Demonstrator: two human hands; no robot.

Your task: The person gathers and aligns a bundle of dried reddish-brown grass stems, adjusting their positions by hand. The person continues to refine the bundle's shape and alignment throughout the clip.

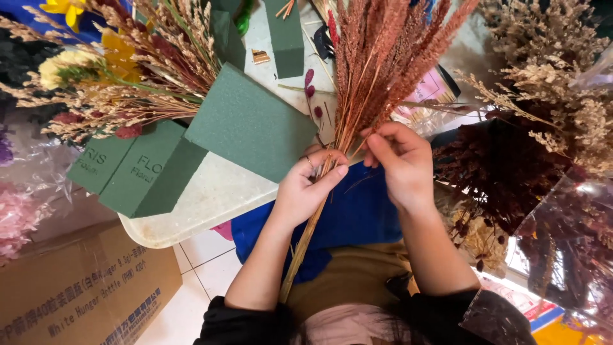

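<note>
My left hand (309, 185) grips a bunch of dried reddish-brown grass stems (383, 57) around its stalks, the plumes pointing away from me and the cut ends running down towards my lap. My right hand (399, 160) pinches one or two stems at the right side of the same bunch, just above the left hand's grip. A ring shows on a left finger. Dark green floral foam blocks (249, 121) lie on a white tray (211, 198) directly left of my hands.
An arrangement of yellow flowers and dried grasses (108, 70) stands in foam at the upper left. Beige and dark red dried bunches (549, 108) in clear wrap crowd the right. A cardboard box (83, 287) sits on the tiled floor at lower left. Blue cloth (357, 217) covers my lap.
</note>
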